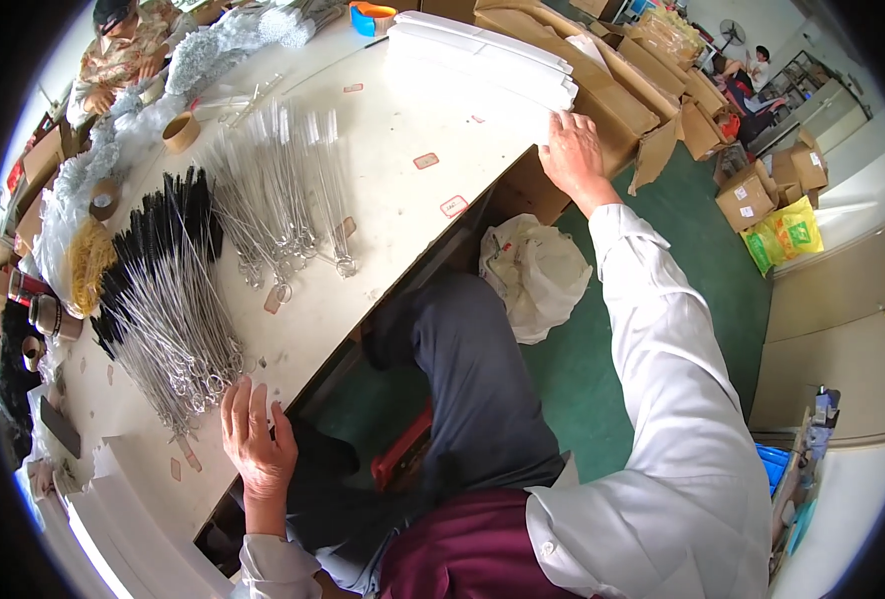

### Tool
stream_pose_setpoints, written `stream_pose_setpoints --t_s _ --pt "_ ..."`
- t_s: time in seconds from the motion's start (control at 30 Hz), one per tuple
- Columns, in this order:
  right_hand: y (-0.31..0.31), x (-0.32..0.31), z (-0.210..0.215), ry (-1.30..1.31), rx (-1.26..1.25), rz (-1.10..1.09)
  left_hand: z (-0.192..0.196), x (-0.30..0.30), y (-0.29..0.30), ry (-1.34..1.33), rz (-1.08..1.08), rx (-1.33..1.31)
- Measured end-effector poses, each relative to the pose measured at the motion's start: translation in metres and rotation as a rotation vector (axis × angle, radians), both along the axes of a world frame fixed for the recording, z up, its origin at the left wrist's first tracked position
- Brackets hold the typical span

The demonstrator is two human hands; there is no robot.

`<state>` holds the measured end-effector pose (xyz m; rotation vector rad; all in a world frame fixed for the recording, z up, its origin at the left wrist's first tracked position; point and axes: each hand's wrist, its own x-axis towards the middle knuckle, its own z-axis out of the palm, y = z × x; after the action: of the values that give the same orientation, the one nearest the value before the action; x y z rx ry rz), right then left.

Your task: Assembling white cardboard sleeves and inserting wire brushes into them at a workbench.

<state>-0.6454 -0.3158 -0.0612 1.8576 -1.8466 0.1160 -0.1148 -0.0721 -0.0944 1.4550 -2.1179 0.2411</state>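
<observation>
Your maroon top (462,547) lies nearest, lower centre of the frame, beneath an open white shirt (677,349). Your left hand (256,434), lower left, is empty, fingers loosely spread at the bench (402,235) edge, just beside the looped ends of the black-bristled brushes (175,299); contact can't be told. Those lie heaped left of centre, loops toward you, bristles away: probably so the handles come easily to your fingers. Pale-headed brushes (288,205) lie fanned separately, higher in the frame, likely to keep two kinds apart. Your right hand (574,155), upper centre-right, is palm down, fingers bent at the near end of the white stack (482,55); perhaps steadying it, though whether you grip anything can't be told. A cardboard box (617,105) stands beside that stack, presumably for easy reach.
</observation>
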Motion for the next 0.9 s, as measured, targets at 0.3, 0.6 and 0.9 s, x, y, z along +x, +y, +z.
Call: stream_pose_setpoints --t_s 0.3,0.6,0.9 --pt "0.015 0.013 0.009 -0.14 -0.149 0.208 -0.024 0.008 0.005 0.083 -0.014 -0.072" --pt "0.06 0.06 0.015 -1.745 0.411 0.184 -0.009 0.001 0.006 0.182 -0.018 -0.128" --pt "0.175 0.181 0.045 -0.936 0.108 0.891 0.106 -0.058 0.019 0.074 -0.211 -0.052"
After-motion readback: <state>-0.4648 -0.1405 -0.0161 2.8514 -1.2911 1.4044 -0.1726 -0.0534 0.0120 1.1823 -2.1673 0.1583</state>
